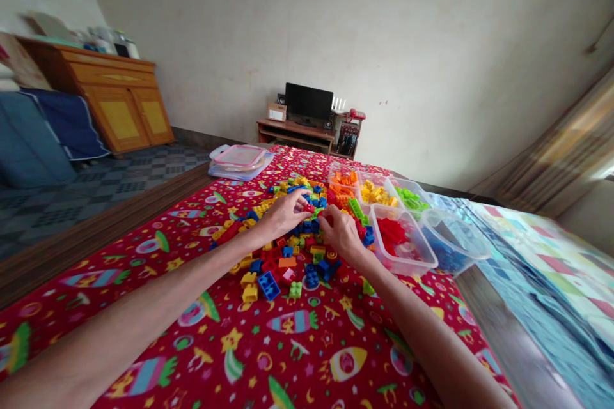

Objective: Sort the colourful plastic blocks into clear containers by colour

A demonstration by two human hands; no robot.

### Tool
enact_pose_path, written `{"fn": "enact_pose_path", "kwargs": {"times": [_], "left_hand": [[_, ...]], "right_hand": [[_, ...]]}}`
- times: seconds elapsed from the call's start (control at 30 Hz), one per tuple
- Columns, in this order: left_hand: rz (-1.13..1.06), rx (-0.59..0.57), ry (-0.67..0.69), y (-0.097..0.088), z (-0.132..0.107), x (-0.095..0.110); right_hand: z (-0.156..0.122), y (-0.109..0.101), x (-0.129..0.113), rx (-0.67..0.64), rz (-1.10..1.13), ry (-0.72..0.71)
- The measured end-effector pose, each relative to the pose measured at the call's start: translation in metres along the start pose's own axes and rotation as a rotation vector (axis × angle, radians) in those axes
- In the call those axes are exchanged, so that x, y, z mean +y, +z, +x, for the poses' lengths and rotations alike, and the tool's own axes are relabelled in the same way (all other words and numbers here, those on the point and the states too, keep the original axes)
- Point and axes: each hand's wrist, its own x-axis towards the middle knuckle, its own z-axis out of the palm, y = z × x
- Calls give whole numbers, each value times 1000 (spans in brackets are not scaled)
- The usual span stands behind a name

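Note:
A loose heap of plastic building bricks (286,262) in red, blue, yellow, green and orange lies on a red patterned cloth. Over the middle of the heap, my left hand (284,213) has its fingers curled, with a small red brick (310,208) at the fingertips. Just to its right, my right hand (341,231) is closed in a pinch, and a bit of red brick shows at its fingertips. My fingers partly hide both pieces. A clear tub of red bricks (393,235) stands right of my right hand.
Behind that tub are containers of orange bricks (344,180), yellow bricks (377,193) and green bricks (410,199). A round tub (453,249) with blue contents stands at the right edge. Stacked lids (240,160) lie at the far left. A monitor stand (297,130) is beyond.

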Motion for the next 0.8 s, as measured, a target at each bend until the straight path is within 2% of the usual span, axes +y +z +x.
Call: {"fn": "enact_pose_path", "kwargs": {"times": [0.07, 0.17, 0.23, 0.3, 0.37, 0.47, 0.53, 0.63, 0.73, 0.8], "left_hand": [[-75, 19, 32, 1, -1, 5], [-107, -30, 78, 4, -4, 16], [-61, -71, 113, 5, -6, 23], [-4, -83, 154, 5, -8, 29], [51, -49, 190, 4, -9, 33], [149, 37, 222, 1, -8, 34], [200, 65, 224, -3, -7, 32], [245, 40, 240, -6, -5, 26], [271, -4, 278, -7, -5, 19], [283, -23, 279, -6, -5, 15]], "right_hand": [[4, 0, -2, 35, 288, 156], [6, 0, -9, -67, 740, 308], [4, -1, -16, -149, 872, 330], [2, -3, -22, -192, 863, 328], [2, -8, -26, -167, 763, 328], [6, -25, -27, -17, 450, 242], [10, -42, -23, 67, 173, 139], [15, -73, -8, 122, -196, 38], [17, -105, 15, 136, -479, 90], [16, -121, 32, 41, -613, 176]]}}
